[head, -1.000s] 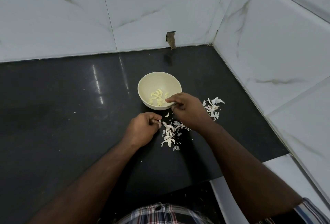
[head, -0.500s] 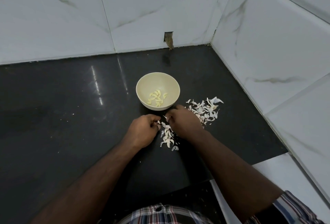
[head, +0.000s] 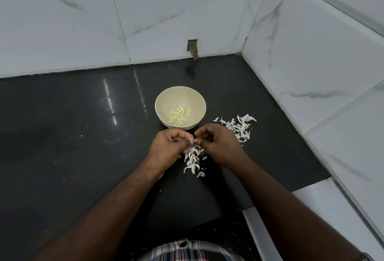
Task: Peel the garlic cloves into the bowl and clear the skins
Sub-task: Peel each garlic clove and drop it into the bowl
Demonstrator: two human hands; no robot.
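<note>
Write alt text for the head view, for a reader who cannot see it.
Two hands, left hand and right hand, pinch a small garlic clove between them above a black counter. Behind them a cream bowl holds peeled cloves. Skins lie in a pile below the hands and another pile right of the bowl.

Left grip [head: 169, 146] and right grip [head: 218, 146], fingertips together

Bowl [head: 180, 94] on the bench [head: 83, 136], peeled cloves [head: 180, 116] inside. Just in front of it, left hand [head: 168, 148] and right hand [head: 220, 146] close together, over one heap of skins [head: 193, 160]. Second heap [head: 239, 125] right of the bowl.
</note>
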